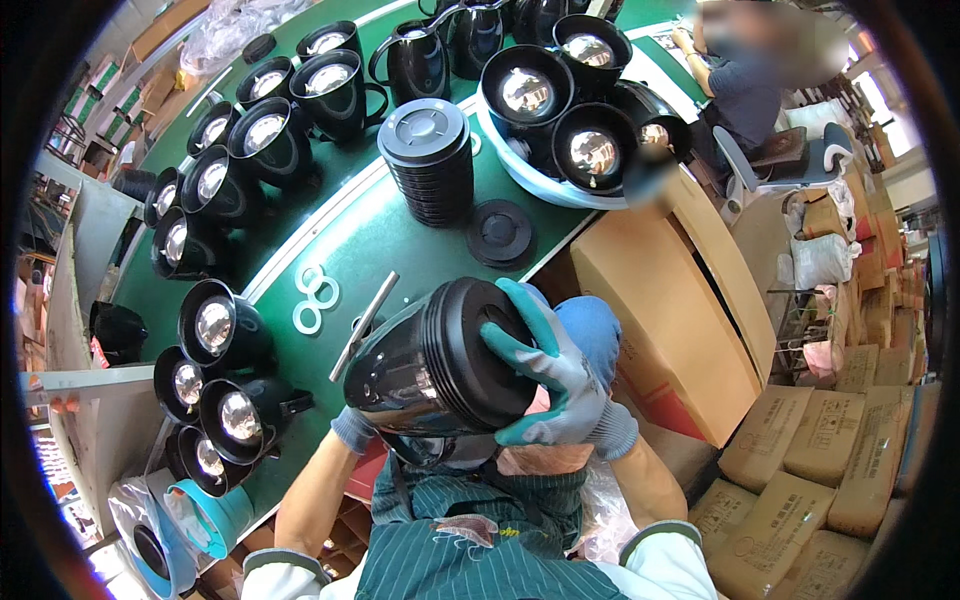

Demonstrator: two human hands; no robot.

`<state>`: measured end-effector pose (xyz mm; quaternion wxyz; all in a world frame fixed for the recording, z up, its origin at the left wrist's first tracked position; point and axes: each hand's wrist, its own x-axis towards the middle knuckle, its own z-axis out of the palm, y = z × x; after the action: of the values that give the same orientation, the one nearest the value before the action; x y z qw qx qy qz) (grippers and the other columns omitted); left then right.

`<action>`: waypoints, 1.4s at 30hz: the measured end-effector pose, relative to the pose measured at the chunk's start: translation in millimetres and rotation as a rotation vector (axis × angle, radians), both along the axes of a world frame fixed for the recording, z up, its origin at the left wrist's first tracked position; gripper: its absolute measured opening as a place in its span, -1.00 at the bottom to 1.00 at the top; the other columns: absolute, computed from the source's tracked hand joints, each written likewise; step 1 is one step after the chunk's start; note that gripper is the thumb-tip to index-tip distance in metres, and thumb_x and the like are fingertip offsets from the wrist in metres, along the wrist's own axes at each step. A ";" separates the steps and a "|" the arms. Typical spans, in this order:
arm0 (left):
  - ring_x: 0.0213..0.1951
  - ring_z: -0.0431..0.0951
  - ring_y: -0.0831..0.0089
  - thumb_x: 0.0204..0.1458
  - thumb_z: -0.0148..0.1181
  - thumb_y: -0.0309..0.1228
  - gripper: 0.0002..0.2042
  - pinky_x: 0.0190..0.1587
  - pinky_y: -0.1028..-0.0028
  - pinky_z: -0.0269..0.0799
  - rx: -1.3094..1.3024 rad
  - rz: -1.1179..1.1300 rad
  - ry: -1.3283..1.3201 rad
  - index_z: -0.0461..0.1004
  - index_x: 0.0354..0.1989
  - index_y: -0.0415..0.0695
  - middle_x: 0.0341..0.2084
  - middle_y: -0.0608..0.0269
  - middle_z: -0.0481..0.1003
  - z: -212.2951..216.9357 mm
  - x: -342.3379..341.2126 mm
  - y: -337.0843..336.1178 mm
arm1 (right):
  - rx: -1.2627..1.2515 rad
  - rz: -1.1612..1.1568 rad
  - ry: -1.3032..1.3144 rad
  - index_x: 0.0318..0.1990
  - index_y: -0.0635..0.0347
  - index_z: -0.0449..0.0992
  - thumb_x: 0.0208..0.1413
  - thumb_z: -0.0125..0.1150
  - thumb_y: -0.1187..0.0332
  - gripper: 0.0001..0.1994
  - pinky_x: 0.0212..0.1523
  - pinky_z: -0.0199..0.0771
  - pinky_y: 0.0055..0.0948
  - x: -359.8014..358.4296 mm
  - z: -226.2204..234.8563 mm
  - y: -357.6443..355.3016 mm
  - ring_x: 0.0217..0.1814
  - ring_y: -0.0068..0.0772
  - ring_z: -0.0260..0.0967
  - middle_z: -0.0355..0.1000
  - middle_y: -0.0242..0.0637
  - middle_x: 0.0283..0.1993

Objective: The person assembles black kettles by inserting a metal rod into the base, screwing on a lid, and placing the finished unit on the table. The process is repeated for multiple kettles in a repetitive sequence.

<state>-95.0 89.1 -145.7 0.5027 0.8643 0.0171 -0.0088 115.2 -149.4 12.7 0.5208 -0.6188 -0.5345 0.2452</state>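
Figure. The right hand (555,375), in a grey glove with teal palm and fingers, was spread flat and pressed against the black base cap (480,350) of a black kettle body (425,360), which lay tilted on its side above the person's lap, just off the near edge of the green bench (400,235). The left hand (352,428), likewise gloved, was mostly hidden beneath the body; it seemed to cradle the underside, though its closure could not be told. The glossy shell showed bright reflections and probably was slippery, rigid and moderately light; the ribbed band near the base and the flat cap offered the surest purchase, and the gloves aided grip. A flat metal tool (365,325) lay just beside the body at the bench edge, with white ring gaskets (315,297) near it. Farther along stood a stack of grey-black caps (428,158), a loose cap (500,233), and rows of open kettle bodies (215,325) along the left edge.
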 end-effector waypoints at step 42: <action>0.19 0.54 0.16 0.00 0.49 -0.34 -0.39 0.20 0.21 0.53 -0.162 -0.025 -0.039 0.46 0.27 -0.14 0.16 0.05 0.52 54.1 34.4 -14.6 | 0.210 -0.280 0.298 0.35 0.19 0.45 -0.48 0.82 0.21 0.05 0.55 0.09 -0.05 -11.0 -21.5 -76.4 0.61 0.05 0.06 0.08 0.04 0.57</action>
<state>-60.6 74.4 -91.6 0.5712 0.8208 -0.0040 0.0003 104.2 -225.8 -8.8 0.6845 -0.5862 -0.3832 0.2024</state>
